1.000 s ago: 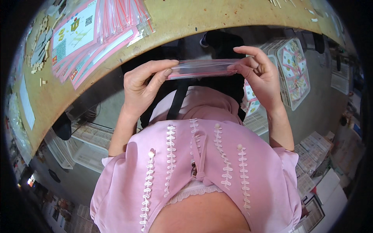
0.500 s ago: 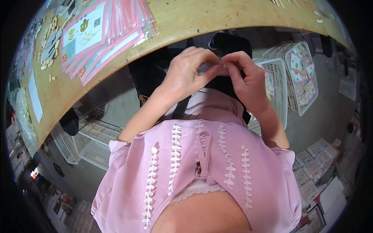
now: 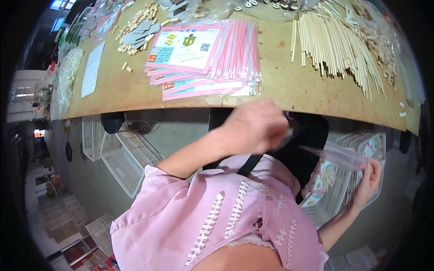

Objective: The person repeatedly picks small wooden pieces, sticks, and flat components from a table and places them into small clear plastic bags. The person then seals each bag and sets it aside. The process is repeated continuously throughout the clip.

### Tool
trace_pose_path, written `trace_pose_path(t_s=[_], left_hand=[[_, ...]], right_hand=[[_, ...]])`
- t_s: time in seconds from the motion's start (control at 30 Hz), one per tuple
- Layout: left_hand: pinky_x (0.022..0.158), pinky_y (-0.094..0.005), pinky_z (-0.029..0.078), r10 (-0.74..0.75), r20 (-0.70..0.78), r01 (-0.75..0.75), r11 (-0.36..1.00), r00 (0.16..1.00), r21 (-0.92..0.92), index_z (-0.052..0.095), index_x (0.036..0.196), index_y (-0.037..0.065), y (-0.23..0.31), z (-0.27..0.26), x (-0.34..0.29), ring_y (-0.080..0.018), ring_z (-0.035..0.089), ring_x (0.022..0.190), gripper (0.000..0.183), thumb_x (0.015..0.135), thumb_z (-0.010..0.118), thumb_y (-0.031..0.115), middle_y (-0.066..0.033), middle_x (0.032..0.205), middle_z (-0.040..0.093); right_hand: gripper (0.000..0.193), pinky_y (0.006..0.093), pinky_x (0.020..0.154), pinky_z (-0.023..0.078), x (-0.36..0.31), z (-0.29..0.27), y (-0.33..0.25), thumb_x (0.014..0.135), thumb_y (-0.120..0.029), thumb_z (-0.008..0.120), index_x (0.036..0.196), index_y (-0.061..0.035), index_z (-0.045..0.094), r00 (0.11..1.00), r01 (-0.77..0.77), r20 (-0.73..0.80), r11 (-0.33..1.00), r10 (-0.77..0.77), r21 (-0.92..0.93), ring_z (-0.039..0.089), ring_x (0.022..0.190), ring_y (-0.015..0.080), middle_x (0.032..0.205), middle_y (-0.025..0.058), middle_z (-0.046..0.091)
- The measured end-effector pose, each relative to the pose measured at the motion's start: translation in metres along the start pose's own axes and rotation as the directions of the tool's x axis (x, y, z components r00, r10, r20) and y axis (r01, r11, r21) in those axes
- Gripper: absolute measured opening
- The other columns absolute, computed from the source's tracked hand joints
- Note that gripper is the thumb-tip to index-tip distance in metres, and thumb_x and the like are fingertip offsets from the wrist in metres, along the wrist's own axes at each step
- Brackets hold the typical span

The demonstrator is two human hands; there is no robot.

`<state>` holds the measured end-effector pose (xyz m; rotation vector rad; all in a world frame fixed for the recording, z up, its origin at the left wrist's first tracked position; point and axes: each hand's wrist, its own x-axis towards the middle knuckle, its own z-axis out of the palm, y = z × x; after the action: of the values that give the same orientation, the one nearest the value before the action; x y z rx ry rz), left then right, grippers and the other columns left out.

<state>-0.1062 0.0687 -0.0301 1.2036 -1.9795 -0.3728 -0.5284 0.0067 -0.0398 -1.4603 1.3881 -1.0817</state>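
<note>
A pink blouse trimmed with white leaf-shaped braid is seen closest. The left hand, blurred, is held above the lap with its fingers curled; whether anything is gripped by it cannot be told. By the right hand, stretched out to the side, one end of a clear zip-top bag is pinched between thumb and fingers. The bag is suspended above a white plastic basket in which pink-edged packets are held.

Beyond the left hand, on the wooden tabletop, bagged pink-bordered cards are stacked near the edge. To their right, thin wooden sticks are spread in a loose row. Farther back on the left, grey tiles are heaped among small wooden blocks.
</note>
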Motion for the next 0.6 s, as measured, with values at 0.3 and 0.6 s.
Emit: trace_pose_path(t_s=[0.3,0.6], left_hand=[[0.070,-0.0390,0.052,-0.494,-0.372,0.612,0.704,0.786,0.359,0.065,0.088,0.001,-0.070,-0.085,-0.031,-0.0296,0.066,0.075,0.023,0.090,0.078,0.020,-0.0126,0.084,0.068],[0.062,-0.0330,0.049,-0.566,-0.428,0.635,0.772,0.705,0.026,0.068,0.088,0.001,-0.086,-0.083,-0.044,-0.0186,0.061,0.063,0.019,0.096,0.071,0.018,-0.0096,0.073,0.066]], right_hand=[[0.015,0.0395,0.092,0.052,-0.042,-0.153,0.119,0.104,-0.010,0.059,0.115,-0.0005,0.064,0.966,-0.252,-0.173,0.564,0.191,-0.787,0.067,0.100,0.0295,0.109,0.0159,0.069],[0.022,0.0416,0.092,0.055,-0.020,0.101,0.026,0.100,-0.005,0.055,0.114,0.0001,0.072,0.939,-0.013,0.258,0.773,0.228,-0.635,0.073,0.105,0.0395,0.105,0.0230,0.075]])
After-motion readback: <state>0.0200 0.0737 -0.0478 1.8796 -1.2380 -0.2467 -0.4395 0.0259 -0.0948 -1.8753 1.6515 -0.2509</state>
